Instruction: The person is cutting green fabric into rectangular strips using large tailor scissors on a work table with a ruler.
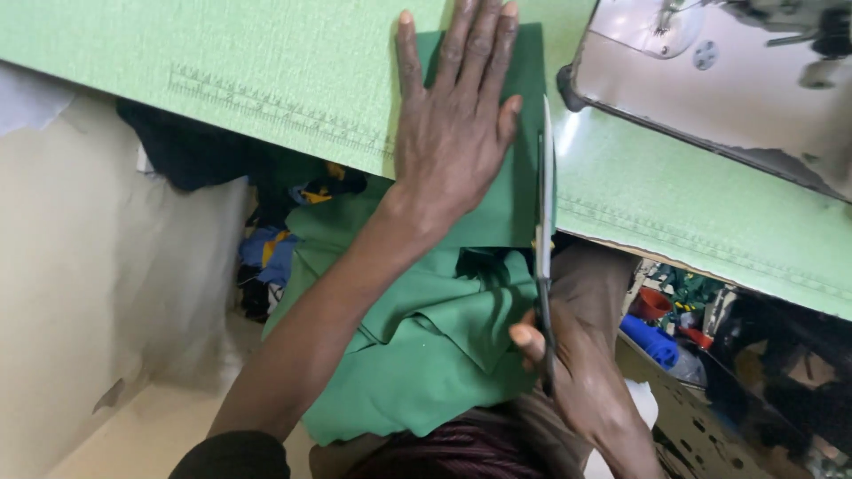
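Two bare hands are working on one piece of dark green woven cloth (497, 191) at the edge of a light green sewing table (266, 80) that has a measuring scale printed along its front border. The left hand (453, 124) lies flat and fully open on the cloth, fingers stretched forward and close together, palm pressing the fabric down on the table top; it grips nothing, it only holds the cloth still. The right hand (577, 364) is lower, in front of the table edge, and is closed around the handles of a pair of long steel scissors (544, 222). The blades point away from the person and run along the right border of the cloth, just beside the little finger of the left hand. Whether the blades are open or closed I cannot tell, because they are seen from the thin side.

The flat part of the cloth rests on the table, and the rest of it hangs over the edge and falls in folds (417, 346) on the person's lap. At the upper right stands the grey metal base of a sewing machine (710, 98), apart from the cloth.

I judge that the step in hand is cutting along the right edge of the cloth. The following cut seems to ask for a firm left palm, so the fabric does not slide, and blades kept straight and clear of the fingers.
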